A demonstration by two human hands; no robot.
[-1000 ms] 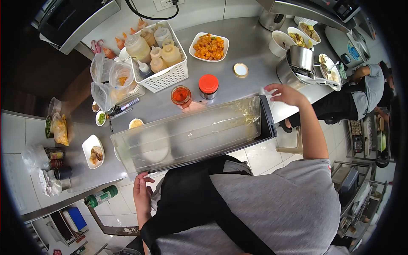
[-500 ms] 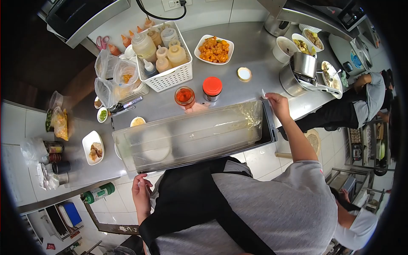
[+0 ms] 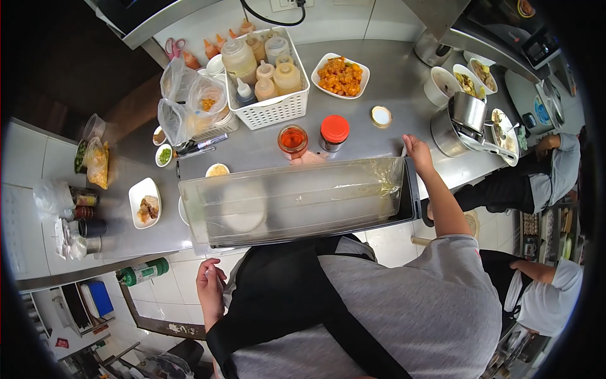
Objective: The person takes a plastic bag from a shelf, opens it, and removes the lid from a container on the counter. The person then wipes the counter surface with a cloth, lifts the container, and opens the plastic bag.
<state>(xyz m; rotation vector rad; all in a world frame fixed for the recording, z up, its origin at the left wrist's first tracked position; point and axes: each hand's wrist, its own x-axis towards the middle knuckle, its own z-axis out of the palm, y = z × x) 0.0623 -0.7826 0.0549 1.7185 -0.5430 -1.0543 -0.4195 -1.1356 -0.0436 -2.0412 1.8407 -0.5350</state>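
A long clear plastic lid (image 3: 297,192) lies over a dark tray (image 3: 413,189) along the counter's front edge. My right hand (image 3: 418,155) is at the tray's right back corner, its fingers pinched on a small whitish thing, too small to name. My left hand (image 3: 210,284) hangs in front of the counter, below the tray's left end, its fingers curled round something hidden. Behind the lid stand an open jar of red-orange contents (image 3: 293,139) and a jar with a red lid (image 3: 334,131). A loose round jar lid (image 3: 381,116) lies on the counter to their right.
A white basket of squeeze bottles (image 3: 271,111) and a bowl of orange food (image 3: 340,76) stand at the back. Metal pots (image 3: 445,129) and bowls are on the right. A dish of food (image 3: 145,203) sits left. Two other people (image 3: 555,170) are at the far right.
My right hand has gone from loosely spread to pinched and come close to the tray's corner. My left hand has drawn slightly away from the tray. The view has shifted, and another person shows lower right.
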